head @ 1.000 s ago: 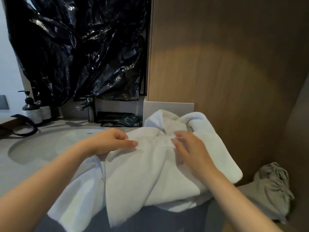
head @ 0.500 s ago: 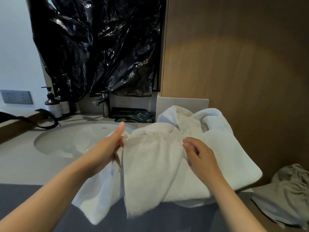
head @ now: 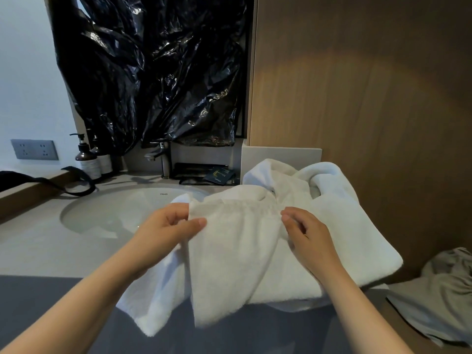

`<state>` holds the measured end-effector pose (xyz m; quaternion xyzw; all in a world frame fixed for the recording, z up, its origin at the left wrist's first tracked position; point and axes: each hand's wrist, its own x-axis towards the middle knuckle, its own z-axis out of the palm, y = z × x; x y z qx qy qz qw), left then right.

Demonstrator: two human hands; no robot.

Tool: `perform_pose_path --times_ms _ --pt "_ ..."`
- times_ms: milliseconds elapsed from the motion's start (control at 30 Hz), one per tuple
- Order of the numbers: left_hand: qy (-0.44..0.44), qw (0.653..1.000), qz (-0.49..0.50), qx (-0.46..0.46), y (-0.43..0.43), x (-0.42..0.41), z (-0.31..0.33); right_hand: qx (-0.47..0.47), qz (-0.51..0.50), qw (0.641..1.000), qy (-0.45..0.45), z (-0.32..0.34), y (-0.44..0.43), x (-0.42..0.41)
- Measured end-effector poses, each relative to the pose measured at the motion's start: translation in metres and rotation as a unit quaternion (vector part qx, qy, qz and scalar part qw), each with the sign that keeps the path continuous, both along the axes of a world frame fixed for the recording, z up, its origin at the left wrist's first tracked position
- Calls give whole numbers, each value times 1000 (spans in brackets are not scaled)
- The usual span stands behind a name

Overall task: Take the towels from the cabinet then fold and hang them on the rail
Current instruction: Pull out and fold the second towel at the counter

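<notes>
that towel (head: 229, 264) looks thick and floppy to me, soft terry that'll sag wherever you don't hold it, so I'd grab the hem corners and let it hang straight. left hand (head: 166, 228) pinches one end of the top hem, right hand (head: 309, 236) pinches the other. it's plain white, bunched up on the counter (head: 51, 251) right of the sink (head: 115, 213), front draping over the edge

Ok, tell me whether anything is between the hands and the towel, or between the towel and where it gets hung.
Nothing is between them: the left hand and the right hand pinch the top edge of the white towel on the counter. No rail shows in this view, so that path cannot be judged.
</notes>
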<state>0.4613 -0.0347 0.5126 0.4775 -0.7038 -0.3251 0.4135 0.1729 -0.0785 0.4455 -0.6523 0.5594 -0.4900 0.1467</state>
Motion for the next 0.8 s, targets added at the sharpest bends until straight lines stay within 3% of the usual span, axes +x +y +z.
perform_pose_path --times_ms 100,167,300,533,800 --pt "19 983 137 -118 -3 -5 7 -13 3 1000 -3 0 1 -1" --pt "-23 976 173 -133 -5 -5 11 -20 2 1000 -5 0 1 -1" --pt "-108 982 152 -9 6 0 4 -18 11 1000 -16 2 2 -1" --pt "30 993 18 111 62 2 -36 0 19 1000 0 5 3 0" --pt "74 996 33 44 92 -11 -63 5 31 1000 5 5 2 -1"
